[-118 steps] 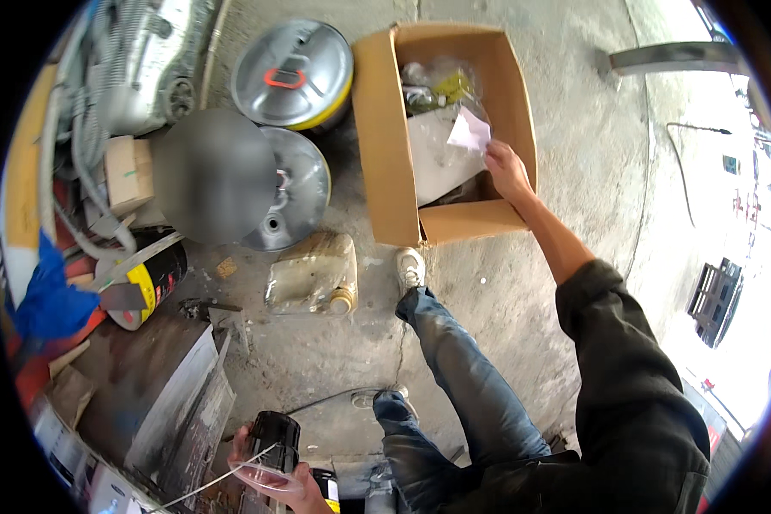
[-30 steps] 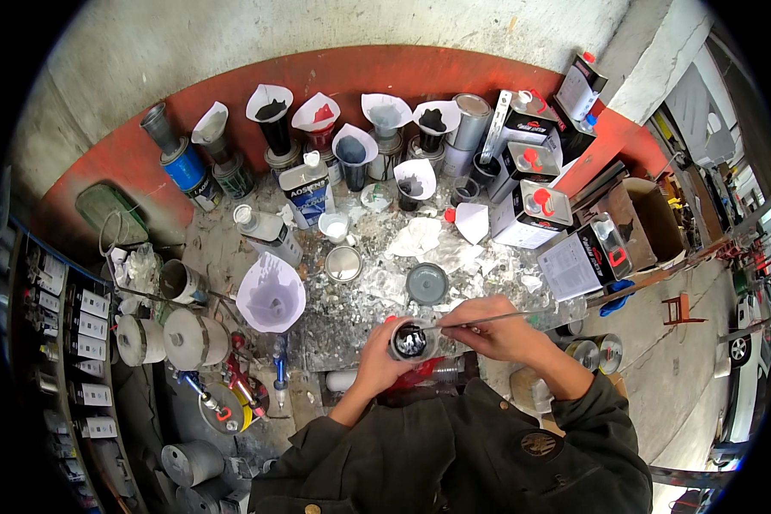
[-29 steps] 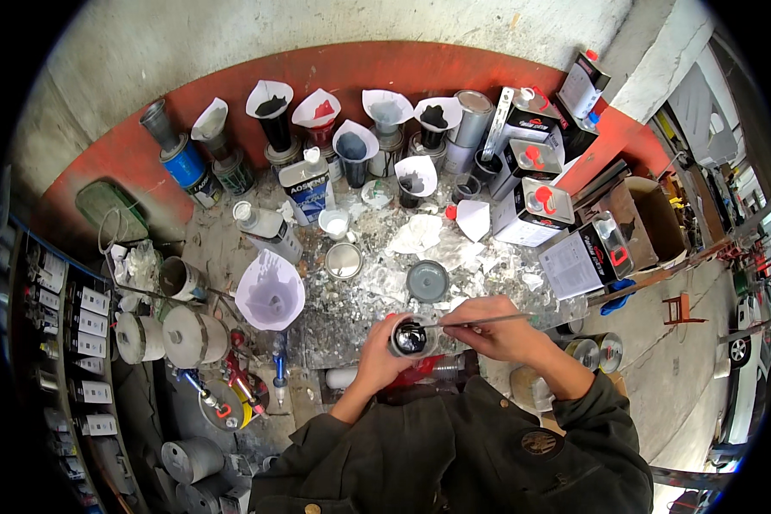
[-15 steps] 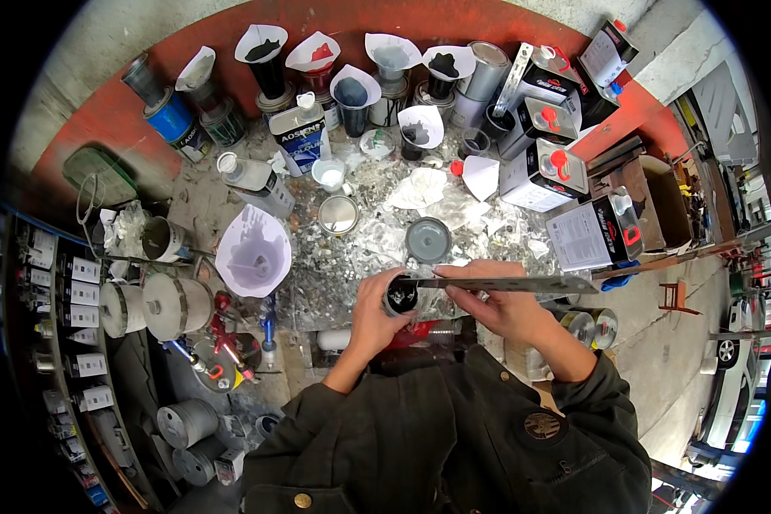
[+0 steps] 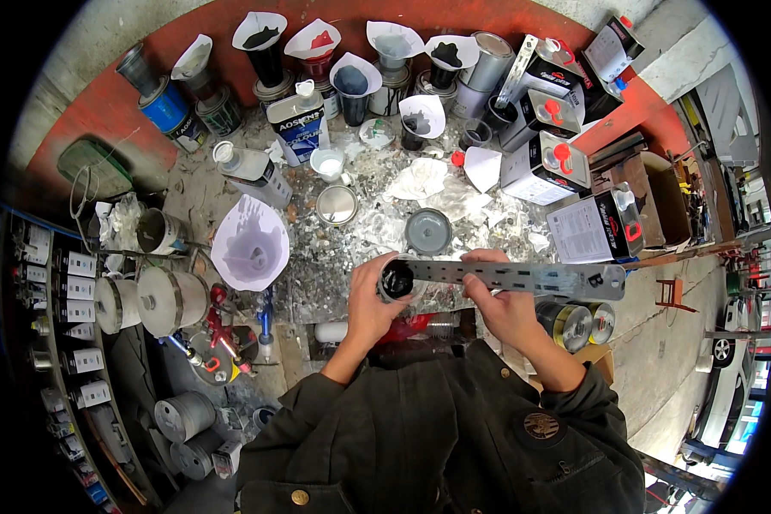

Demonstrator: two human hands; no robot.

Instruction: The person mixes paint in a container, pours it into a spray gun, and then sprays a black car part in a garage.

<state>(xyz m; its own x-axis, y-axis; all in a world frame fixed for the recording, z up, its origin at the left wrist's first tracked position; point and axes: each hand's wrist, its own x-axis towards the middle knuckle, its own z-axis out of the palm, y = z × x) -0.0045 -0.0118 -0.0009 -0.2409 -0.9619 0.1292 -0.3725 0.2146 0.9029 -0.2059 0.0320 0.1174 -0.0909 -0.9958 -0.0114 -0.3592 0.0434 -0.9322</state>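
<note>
One cup (image 5: 393, 296) of black paint (image 5: 397, 278) is clamped in my left grip (image 5: 373, 301), a perforated metal ruler (image 5: 541, 279) in my right grip (image 5: 507, 312); stirring looks underway, unfinished.

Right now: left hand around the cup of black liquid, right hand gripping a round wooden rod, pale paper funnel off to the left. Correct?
Not quite: the rod is wrong. In the head view the right hand grips a flat, slotted metal strip. The left hand is around the cup of black liquid, and the pale paper funnel is off to the left.
</note>
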